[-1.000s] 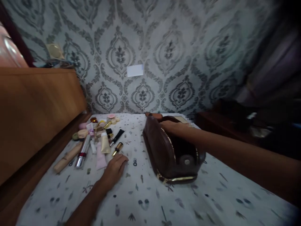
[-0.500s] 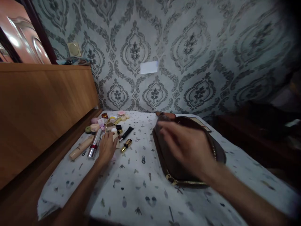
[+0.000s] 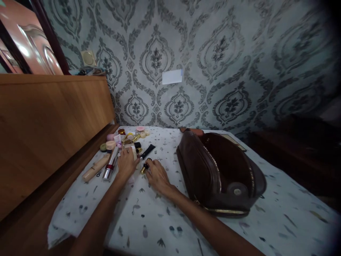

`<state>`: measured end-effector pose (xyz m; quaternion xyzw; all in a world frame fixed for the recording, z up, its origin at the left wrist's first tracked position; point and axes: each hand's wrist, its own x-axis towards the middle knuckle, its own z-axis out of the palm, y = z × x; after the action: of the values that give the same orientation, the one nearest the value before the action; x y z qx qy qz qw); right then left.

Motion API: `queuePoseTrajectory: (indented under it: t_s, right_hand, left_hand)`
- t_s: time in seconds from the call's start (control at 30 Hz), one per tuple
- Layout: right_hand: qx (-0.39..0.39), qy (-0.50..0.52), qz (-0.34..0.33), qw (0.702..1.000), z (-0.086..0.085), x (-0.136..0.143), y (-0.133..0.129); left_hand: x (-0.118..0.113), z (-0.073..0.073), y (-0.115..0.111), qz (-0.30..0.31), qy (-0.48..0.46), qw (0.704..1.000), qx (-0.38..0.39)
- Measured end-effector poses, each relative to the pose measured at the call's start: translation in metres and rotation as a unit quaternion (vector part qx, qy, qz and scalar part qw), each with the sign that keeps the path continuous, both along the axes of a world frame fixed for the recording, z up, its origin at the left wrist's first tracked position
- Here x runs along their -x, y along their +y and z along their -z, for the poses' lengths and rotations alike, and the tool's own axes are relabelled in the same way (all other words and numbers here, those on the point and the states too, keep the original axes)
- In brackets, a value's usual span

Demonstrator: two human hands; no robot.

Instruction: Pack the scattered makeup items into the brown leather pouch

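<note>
Brown bag, unzipped, beside cosmetics.

A black-and-gold tube lies aslant on patterned cloth, a half-hidden pale tube nearby.

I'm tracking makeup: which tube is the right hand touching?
The short black and gold tube, touched by the right hand; the longer black tube lies beyond.

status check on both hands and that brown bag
Right hand at small gold-and-black tube, grip unclear. Left hand over cream tube, grip unclear. Brown bag gaping open, untouched; nothing between it and right hand.
</note>
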<state>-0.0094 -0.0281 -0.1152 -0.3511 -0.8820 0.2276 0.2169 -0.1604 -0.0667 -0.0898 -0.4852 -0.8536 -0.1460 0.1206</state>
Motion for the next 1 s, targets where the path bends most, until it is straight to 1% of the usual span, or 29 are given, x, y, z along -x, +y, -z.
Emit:
queuePoseTrajectory:
  t_s: [0.07, 0.2, 0.3, 0.37, 0.47, 0.57, 0.7, 0.8, 0.87, 0.9, 0.93, 1.0]
  right_hand:
    - [0.0, 0.013, -0.007, 1.0, 0.007, 0.005, 0.0]
    - [0.007, 0.064, -0.044, 0.997, 0.019, 0.006, 0.0]
    - [0.023, 0.112, -0.065, 0.991, 0.026, 0.002, 0.002]
    - [0.038, 0.138, -0.077, 0.987, 0.029, -0.001, 0.004]
    - [0.062, 0.173, -0.09, 0.979, 0.033, -0.004, 0.005]
    - [0.088, 0.208, -0.086, 0.97, 0.037, -0.006, 0.006]
    - [0.122, 0.249, -0.075, 0.958, 0.038, -0.006, 0.008]
    - [0.143, 0.271, -0.065, 0.95, 0.033, -0.006, 0.009]
    - [0.187, 0.302, -0.059, 0.933, 0.028, -0.006, 0.009]
    - [0.23, 0.329, -0.053, 0.915, 0.025, -0.006, 0.008]
    - [0.28, 0.36, -0.045, 0.889, 0.022, -0.006, 0.009]
    - [0.37, 0.413, -0.026, 0.832, 0.02, -0.006, 0.01]
  left_hand:
    - [0.0, 0.0, -0.002, -0.001, -0.018, 1.0, -0.009]
    - [0.004, 0.004, -0.006, 0.012, -0.081, 0.996, -0.044]
    - [0.015, 0.008, -0.007, 0.027, -0.153, 0.984, -0.09]
    - [0.026, 0.013, -0.008, 0.039, -0.211, 0.968, -0.13]
    - [0.042, 0.019, -0.009, 0.054, -0.31, 0.929, -0.195]
    - [0.05, 0.021, -0.009, 0.068, -0.419, 0.872, -0.243]
    - [0.043, 0.019, -0.007, 0.101, -0.529, 0.798, -0.27]
    - [0.029, 0.017, -0.004, 0.146, -0.574, 0.757, -0.276]
    - [0.017, 0.017, -0.004, 0.176, -0.588, 0.74, -0.275]
    - [0.011, 0.018, -0.004, 0.187, -0.593, 0.734, -0.274]
    - [0.004, 0.018, -0.005, 0.199, -0.595, 0.731, -0.269]
    - [-0.007, 0.019, -0.007, 0.241, -0.588, 0.734, -0.24]
